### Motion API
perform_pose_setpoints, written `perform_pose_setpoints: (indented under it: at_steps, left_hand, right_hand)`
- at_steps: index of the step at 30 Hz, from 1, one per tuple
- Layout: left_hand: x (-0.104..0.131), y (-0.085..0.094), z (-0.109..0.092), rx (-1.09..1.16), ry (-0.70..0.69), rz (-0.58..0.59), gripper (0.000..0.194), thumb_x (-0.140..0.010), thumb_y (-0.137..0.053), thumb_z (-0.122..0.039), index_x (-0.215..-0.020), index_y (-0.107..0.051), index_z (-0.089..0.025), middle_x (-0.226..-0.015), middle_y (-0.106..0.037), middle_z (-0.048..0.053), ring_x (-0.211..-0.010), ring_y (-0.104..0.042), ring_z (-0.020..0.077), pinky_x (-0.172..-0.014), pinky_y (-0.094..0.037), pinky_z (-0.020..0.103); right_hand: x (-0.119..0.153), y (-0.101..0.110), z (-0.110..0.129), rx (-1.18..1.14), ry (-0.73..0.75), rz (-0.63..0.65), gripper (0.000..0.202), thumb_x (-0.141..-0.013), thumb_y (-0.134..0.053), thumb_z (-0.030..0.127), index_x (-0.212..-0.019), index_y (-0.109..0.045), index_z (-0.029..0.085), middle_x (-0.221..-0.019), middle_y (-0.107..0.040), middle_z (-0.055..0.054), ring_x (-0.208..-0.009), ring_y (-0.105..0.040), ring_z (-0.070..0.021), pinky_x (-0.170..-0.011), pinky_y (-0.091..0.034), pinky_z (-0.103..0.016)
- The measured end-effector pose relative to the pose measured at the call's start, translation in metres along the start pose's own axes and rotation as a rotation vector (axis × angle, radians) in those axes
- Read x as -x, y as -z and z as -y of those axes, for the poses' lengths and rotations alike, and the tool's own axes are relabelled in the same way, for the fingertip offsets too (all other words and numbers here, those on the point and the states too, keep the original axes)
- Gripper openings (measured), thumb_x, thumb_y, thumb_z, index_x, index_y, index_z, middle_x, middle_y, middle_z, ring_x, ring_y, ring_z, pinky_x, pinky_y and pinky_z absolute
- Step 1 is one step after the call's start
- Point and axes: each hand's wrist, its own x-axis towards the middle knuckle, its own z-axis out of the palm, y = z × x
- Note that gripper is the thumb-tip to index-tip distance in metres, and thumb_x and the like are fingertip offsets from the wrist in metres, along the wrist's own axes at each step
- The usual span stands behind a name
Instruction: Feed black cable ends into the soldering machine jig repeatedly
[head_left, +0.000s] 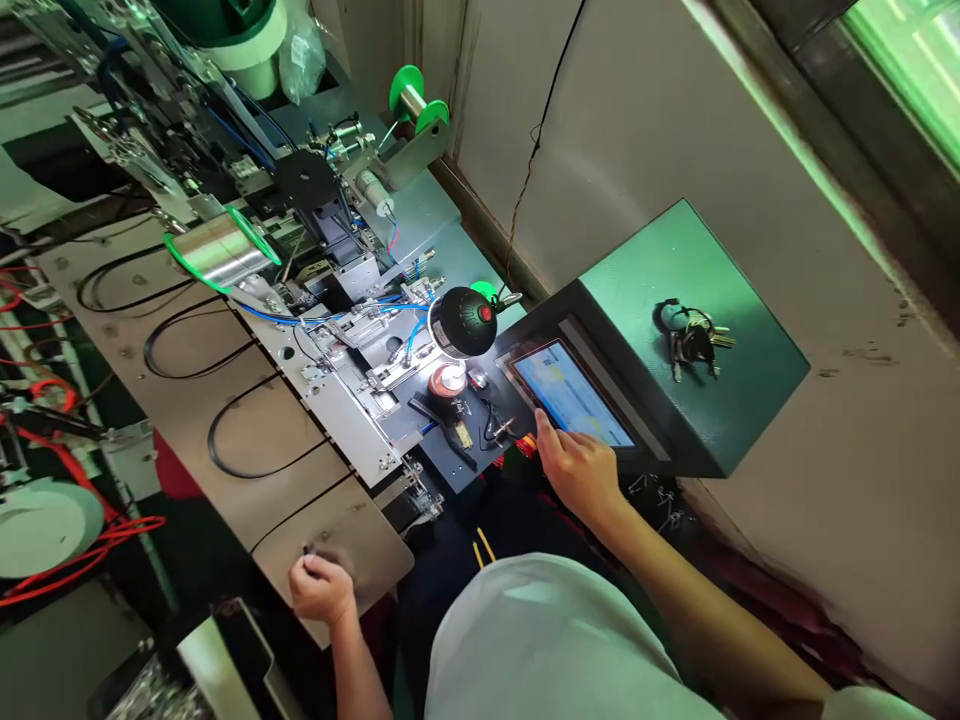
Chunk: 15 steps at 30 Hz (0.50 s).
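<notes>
My left hand [322,588] is closed low over the near end of a brownish metal tray [262,430], with a small dark tip showing at its fingers. What it pinches is too small to make out. My right hand [581,465] is at the lower edge of a lit touchscreen [574,390], one finger stretched out to the screen's left corner. It holds nothing that I can see. Black cables [214,440] lie in loops across the tray. Left of the screen stands a machine with a silvery metal plate [334,420].
A black lamp [461,322] lights a reddish-brown round piece [448,380] and small tools. Keys [694,340] lie on the screen's housing. A wire spool [225,248] with green rims is mounted on the machine. Red tubing [90,550] hangs at the left, with a wall at the right.
</notes>
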Motion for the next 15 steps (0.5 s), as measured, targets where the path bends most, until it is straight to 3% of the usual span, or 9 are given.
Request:
perform_pose_setpoints:
  at_steps: [6,15]
  left_hand:
    - [0.001,-0.001,0.000,0.004,0.010,0.004,0.022,-0.086,-0.040,-0.033,-0.085,-0.056,-0.017,-0.083,-0.060,0.016,-0.075,-0.057,0.0309,-0.061,-0.034,0.036]
    - [-0.001,-0.006,0.009,0.017,-0.021,-0.014,0.021,-0.084,-0.041,-0.032,-0.085,-0.055,-0.017,-0.081,-0.062,0.014,-0.075,-0.058,0.0288,-0.061,-0.034,0.034]
  right_hand:
    - [0.026,0.013,-0.015,0.080,0.002,-0.018,0.030,-0.090,-0.048,0.007,-0.114,-0.067,0.008,-0.052,-0.056,0.000,-0.048,-0.048,-0.0100,-0.054,-0.029,-0.027]
    - [0.011,0.004,-0.018,0.097,0.001,0.015,0.037,-0.086,-0.047,0.003,-0.118,-0.066,0.008,-0.052,-0.056,0.000,-0.048,-0.047,-0.0113,-0.052,-0.025,-0.028]
